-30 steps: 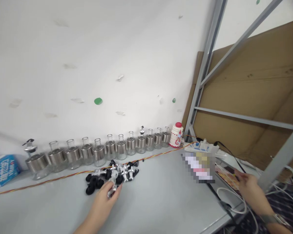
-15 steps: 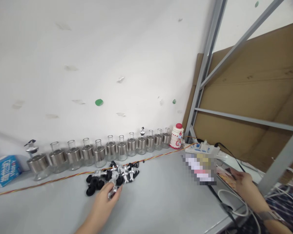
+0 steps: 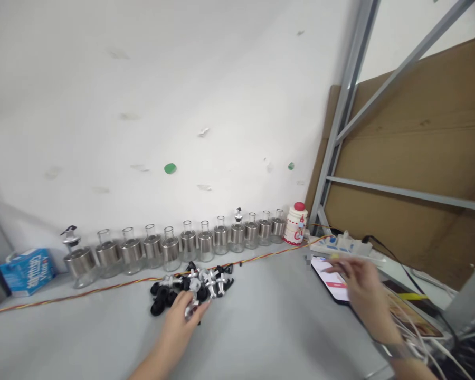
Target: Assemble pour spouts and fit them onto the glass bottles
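My left hand (image 3: 178,316) is closed round a silver-and-clear pourer spout (image 3: 190,310) at the near edge of a pile. In that pile (image 3: 211,281) lie silver spouts with black parts and round black stoppers (image 3: 158,306). Over on the right, my right hand (image 3: 362,287) hovers above a phone (image 3: 332,282) with a lit screen. Motion blurs its fingers, which point left, and whether they hold anything is unclear. Behind the pile, a row of glass bottles (image 3: 170,250) with metal bands lines the wall. Two of them carry pourer spouts, one at the left end (image 3: 71,237).
A blue box (image 3: 27,272) stands at the left. A twisted red-and-yellow wire (image 3: 114,284) runs across the table before the bottles. At the right are a white jar with a red lid (image 3: 296,224), a power strip (image 3: 346,244), a tablet-like device (image 3: 417,319), cables and a metal frame (image 3: 342,116).
My right hand has moved left, from the tablet-like device to above the phone. The view has shifted slightly left. My left hand stays at the pile with the spout.
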Tool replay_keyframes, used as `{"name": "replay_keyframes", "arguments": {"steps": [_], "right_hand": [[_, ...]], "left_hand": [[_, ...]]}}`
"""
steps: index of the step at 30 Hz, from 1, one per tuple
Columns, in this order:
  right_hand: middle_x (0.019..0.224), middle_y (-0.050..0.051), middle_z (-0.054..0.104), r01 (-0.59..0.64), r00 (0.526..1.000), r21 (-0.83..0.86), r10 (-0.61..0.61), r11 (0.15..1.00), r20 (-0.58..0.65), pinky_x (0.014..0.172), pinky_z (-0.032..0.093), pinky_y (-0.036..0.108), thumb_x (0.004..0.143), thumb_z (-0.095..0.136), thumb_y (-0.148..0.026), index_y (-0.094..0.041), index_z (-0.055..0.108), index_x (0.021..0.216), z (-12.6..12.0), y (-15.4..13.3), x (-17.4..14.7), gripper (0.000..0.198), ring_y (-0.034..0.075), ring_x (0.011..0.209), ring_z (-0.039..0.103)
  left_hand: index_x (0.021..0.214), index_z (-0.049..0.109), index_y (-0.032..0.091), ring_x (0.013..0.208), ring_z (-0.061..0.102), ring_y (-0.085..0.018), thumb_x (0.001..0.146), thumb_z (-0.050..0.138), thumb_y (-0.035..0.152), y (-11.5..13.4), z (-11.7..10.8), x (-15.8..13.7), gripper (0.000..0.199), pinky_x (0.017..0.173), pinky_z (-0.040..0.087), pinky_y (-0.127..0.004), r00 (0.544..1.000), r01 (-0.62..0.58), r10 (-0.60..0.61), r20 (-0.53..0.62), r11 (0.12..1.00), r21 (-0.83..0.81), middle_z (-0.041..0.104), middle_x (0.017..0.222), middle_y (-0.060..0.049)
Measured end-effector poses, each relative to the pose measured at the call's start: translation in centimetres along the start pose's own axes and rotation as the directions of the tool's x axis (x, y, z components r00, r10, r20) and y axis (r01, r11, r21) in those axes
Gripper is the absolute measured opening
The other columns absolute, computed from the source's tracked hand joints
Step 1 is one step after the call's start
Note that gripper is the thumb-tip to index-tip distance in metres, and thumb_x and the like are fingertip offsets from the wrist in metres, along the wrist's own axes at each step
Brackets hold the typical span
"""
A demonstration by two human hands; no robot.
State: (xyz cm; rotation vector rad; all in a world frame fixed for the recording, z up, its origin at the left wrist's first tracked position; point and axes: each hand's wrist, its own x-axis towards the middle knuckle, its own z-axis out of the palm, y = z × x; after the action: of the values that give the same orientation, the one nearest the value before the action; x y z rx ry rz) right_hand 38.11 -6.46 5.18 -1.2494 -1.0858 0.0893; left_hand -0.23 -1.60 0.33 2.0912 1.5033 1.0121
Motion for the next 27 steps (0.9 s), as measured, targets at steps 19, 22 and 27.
{"name": "replay_keyframes", "arguments": {"steps": [19, 22, 27], "right_hand": [[0.057, -0.001, 0.061, -0.791, 0.566, 0.37, 0.354, 0.487, 0.744, 0.046, 0.038, 0.022, 0.052, 0.072, -0.029, -0.016, 0.053, 0.073, 21.4, -4.9, -10.5, 0.031, 0.009, 0.042, 0.051], [0.057, -0.001, 0.061, -0.783, 0.562, 0.348, 0.346, 0.515, 0.752, 0.047, 0.039, 0.023, 0.054, 0.07, -0.029, -0.016, 0.053, 0.074, 21.2, -5.4, -10.5, 0.03, 0.011, 0.045, 0.053], [0.055, -0.001, 0.06, -0.751, 0.561, 0.318, 0.305, 0.578, 0.77, 0.047, 0.04, 0.024, 0.055, 0.07, -0.034, -0.017, 0.051, 0.073, 21.3, -5.6, -10.7, 0.032, 0.011, 0.043, 0.051]], "left_hand": [[0.064, 0.044, 0.019, 0.029, 0.024, -0.006, 0.059, 0.05, 0.066, 0.6, 0.9, -0.1, 0.047, 0.032, 0.02, -0.018, 0.907, 0.368, -0.212, 0.363, 0.818, -0.442, 0.028, 0.035, 0.011], [0.065, 0.046, 0.018, 0.031, 0.027, -0.006, 0.06, 0.051, 0.065, 0.8, 0.7, -0.3, 0.047, 0.033, 0.021, -0.018, 0.921, 0.335, -0.188, 0.34, 0.828, -0.45, 0.031, 0.037, 0.011], [0.061, 0.045, 0.017, 0.034, 0.028, -0.005, 0.059, 0.051, 0.065, 0.6, 0.5, -0.1, 0.048, 0.034, 0.02, -0.018, 0.919, 0.35, -0.193, 0.344, 0.804, -0.482, 0.033, 0.04, 0.01]]}}
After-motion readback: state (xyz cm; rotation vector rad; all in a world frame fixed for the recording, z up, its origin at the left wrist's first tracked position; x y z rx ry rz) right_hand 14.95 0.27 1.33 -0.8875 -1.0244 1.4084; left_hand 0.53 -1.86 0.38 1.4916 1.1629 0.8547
